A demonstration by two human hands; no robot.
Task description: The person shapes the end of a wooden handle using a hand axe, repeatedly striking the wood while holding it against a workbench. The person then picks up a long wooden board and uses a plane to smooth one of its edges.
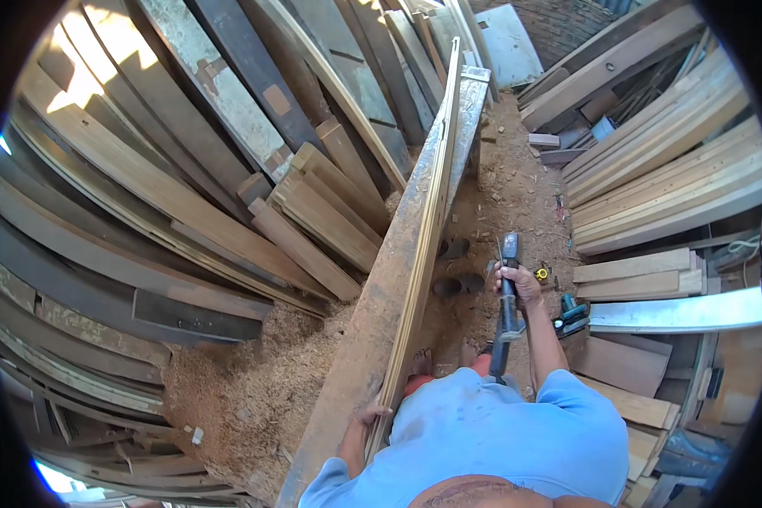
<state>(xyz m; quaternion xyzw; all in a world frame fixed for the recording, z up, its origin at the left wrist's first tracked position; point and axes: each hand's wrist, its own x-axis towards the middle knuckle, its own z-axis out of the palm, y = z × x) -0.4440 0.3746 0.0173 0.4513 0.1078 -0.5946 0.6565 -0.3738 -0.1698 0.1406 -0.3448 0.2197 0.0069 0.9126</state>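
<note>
Right hand (523, 286) out at four o'clock, fingers wrapped tight around a long dark tool (507, 317), its metal head pointing up toward twelve! Down at six, the left hand (369, 416) touches the long board (425, 254); whether those fingers clench, I can't tell. That board runs from one o'clock to six along the bench (356, 339), wood shavings (245, 402) heaped at seven.
</note>
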